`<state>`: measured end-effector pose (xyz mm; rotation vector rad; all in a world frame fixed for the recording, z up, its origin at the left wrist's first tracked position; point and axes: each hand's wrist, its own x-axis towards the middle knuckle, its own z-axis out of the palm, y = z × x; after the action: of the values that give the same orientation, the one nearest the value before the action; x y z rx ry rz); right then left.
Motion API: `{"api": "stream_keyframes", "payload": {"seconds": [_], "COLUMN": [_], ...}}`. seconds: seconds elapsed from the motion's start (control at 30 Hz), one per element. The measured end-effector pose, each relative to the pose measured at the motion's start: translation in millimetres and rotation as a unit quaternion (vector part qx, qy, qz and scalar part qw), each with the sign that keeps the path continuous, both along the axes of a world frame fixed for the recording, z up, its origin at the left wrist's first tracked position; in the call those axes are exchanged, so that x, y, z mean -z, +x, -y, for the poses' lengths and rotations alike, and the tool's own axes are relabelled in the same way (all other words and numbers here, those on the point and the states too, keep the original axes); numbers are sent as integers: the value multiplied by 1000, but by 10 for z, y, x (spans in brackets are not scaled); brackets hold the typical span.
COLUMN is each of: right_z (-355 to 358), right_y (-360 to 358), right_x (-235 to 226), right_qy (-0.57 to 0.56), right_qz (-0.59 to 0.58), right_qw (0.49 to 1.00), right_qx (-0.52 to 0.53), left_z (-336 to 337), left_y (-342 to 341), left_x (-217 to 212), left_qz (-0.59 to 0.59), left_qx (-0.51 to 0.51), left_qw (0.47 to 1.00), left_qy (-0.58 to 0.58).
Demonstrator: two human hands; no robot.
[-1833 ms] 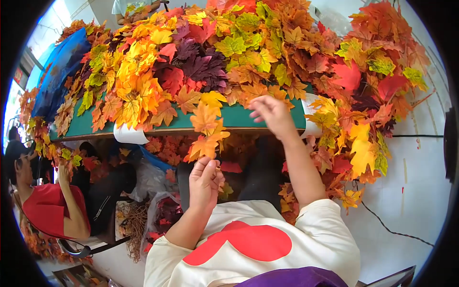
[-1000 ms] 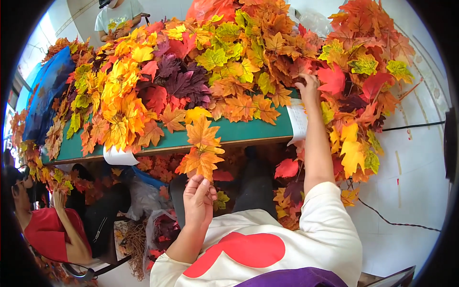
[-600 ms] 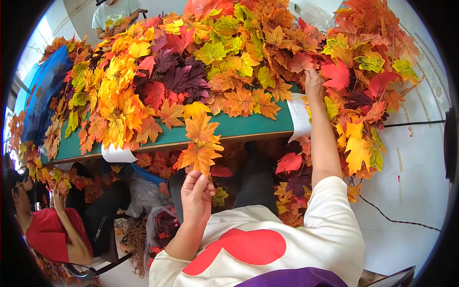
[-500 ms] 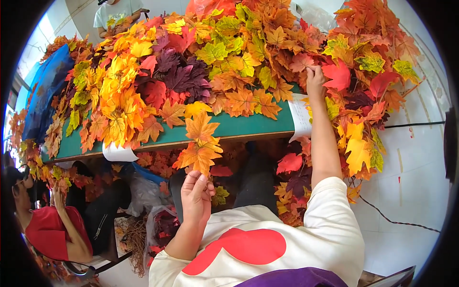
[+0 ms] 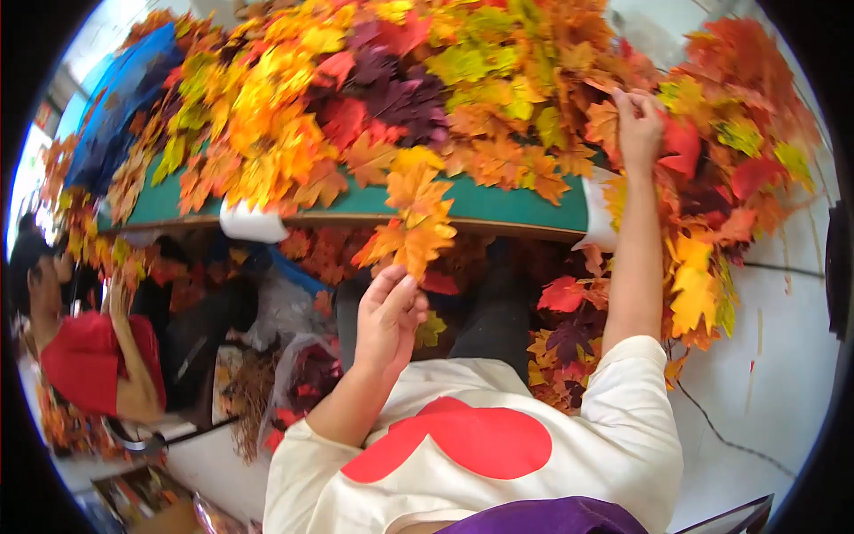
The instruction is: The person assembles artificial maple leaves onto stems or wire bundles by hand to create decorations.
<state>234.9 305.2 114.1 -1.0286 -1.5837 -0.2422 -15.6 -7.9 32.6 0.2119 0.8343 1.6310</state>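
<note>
Pinched in my left hand (image 5: 390,311) is a short sprig of orange artificial maple leaves (image 5: 418,214), held upright in front of the table's near edge. My right hand (image 5: 639,129) reaches to the right end of the leaf pile, thumb and fingers closed on an orange artificial leaf (image 5: 604,126). Beside that hand hangs a red leaf (image 5: 680,147). The heap of artificial leaves (image 5: 267,116) in yellow, orange, red, purple and green covers most of the green tabletop (image 5: 356,196).
A person in a red top (image 5: 102,360) sits at the left. White papers (image 5: 252,222) hang over the table edge. More leaves (image 5: 569,343) lie beneath the table, next to a clear plastic bag (image 5: 302,374). A blue bag (image 5: 124,116) is at the far left; a dark cable (image 5: 712,414) crosses the floor.
The whole view has shifted, with table and leaves sitting further right. My right hand now has a different-looking orange leaf at its fingertips; my left still holds its sprig.
</note>
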Motion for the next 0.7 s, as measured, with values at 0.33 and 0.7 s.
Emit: {"api": "stream_keyframes", "payload": {"seconds": [0.33, 0.7], "right_z": [1573, 2256], "right_y": [-1054, -1337], "right_x": [54, 529], "right_qy": [-125, -257], "right_qz": [165, 88], "right_qw": [911, 847], "right_qx": [-357, -457], "left_z": [-63, -58], "left_y": [-93, -103], "left_x": [12, 30], "left_qz": [77, 93], "left_qx": [-13, -24], "left_qw": [997, 995], "left_qy": [-3, 8]}}
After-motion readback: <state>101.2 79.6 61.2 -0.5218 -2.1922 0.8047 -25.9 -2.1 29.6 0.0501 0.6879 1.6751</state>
